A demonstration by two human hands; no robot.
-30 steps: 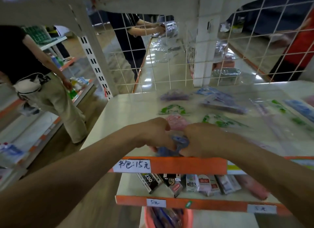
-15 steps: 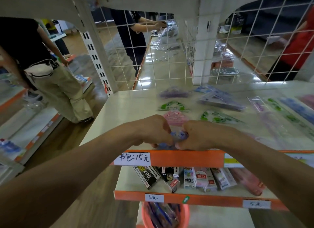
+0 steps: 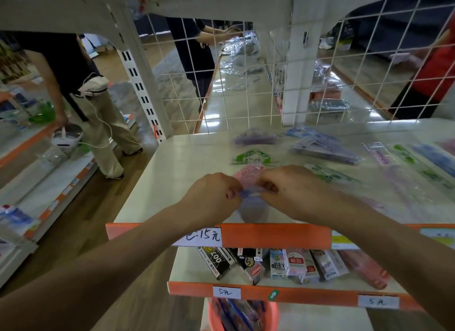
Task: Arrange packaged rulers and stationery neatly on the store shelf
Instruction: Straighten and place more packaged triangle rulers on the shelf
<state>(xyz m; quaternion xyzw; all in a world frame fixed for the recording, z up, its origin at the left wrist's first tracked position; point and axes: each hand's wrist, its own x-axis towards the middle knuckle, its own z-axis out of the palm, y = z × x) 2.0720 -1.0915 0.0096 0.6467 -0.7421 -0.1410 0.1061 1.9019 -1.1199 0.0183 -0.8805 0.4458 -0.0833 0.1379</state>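
Observation:
My left hand point(image 3: 213, 195) and my right hand point(image 3: 288, 190) meet over the front middle of the cream shelf point(image 3: 177, 173). Between them they pinch a small blue ruler packet point(image 3: 251, 194) in clear plastic, held a little above the shelf. Just behind it lies a pink packet point(image 3: 248, 171). Further back lie a green packet point(image 3: 251, 157) and a purple packet point(image 3: 254, 138). To the right are another green packet point(image 3: 327, 174), a stack of blue-purple ruler sets point(image 3: 322, 149) and long packaged rulers point(image 3: 418, 163).
A white wire grid point(image 3: 221, 84) backs the shelf. The orange front strip point(image 3: 275, 236) carries a price tag. The lower shelf holds boxed stationery point(image 3: 278, 263); an orange bucket point(image 3: 246, 316) stands beneath. A person in beige trousers point(image 3: 98, 123) stands in the left aisle, others behind the grid.
Both hands have lifted and moved slightly back from the shelf's front edge, still pinching the blue packet. The person on the left has shifted along the aisle.

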